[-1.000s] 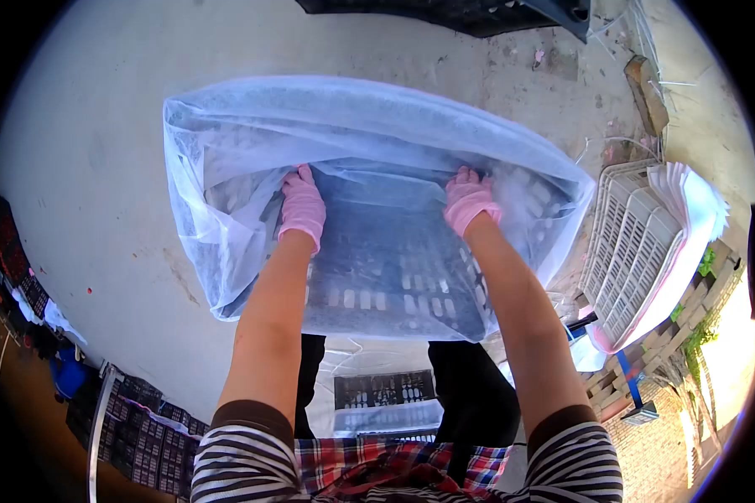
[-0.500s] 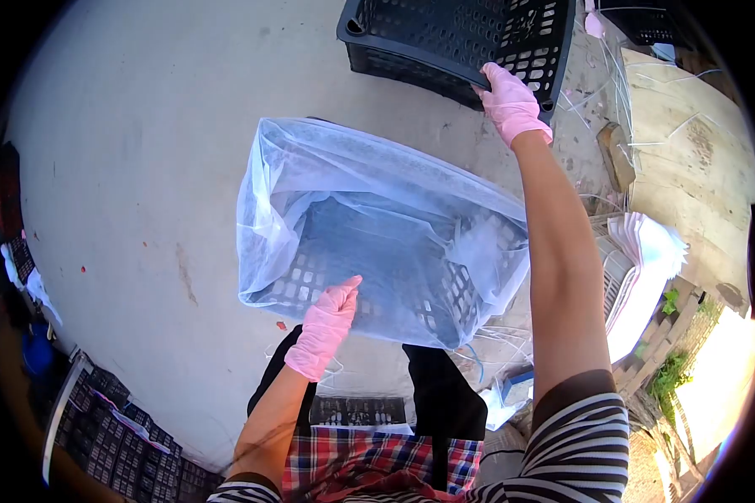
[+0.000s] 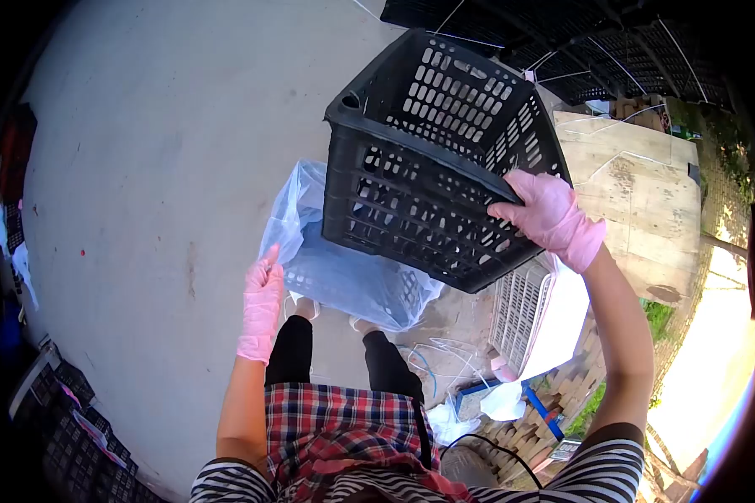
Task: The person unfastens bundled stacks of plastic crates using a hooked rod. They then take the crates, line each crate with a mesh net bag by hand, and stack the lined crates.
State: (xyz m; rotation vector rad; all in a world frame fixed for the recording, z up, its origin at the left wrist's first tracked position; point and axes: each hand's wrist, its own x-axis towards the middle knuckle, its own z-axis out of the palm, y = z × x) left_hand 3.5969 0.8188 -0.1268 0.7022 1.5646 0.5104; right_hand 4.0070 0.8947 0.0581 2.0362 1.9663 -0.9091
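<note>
A black plastic crate (image 3: 428,197) with slotted walls hangs tilted in the air. My right hand (image 3: 549,214), in a pink glove, grips its near rim at the right corner. Below it stands another crate (image 3: 335,281), covered by a translucent bluish-white plastic liner (image 3: 298,201); the raised crate hides much of it. My left hand (image 3: 264,302), also in a pink glove, is at the left edge of the liner with its fingers closed together. Whether liner film is pinched between them is not clear.
Dark stacked crates (image 3: 596,54) stand at the top right beside a wooden board (image 3: 633,176). A light crate (image 3: 520,314) with white sheets (image 3: 562,323) is on my right. Loose straps (image 3: 449,352) lie near my feet. More black crates (image 3: 75,419) stand lower left.
My right hand has lifted the black crate and brought it nearer, above the lined crate. My left hand has moved left from over the lined crate to the liner's edge.
</note>
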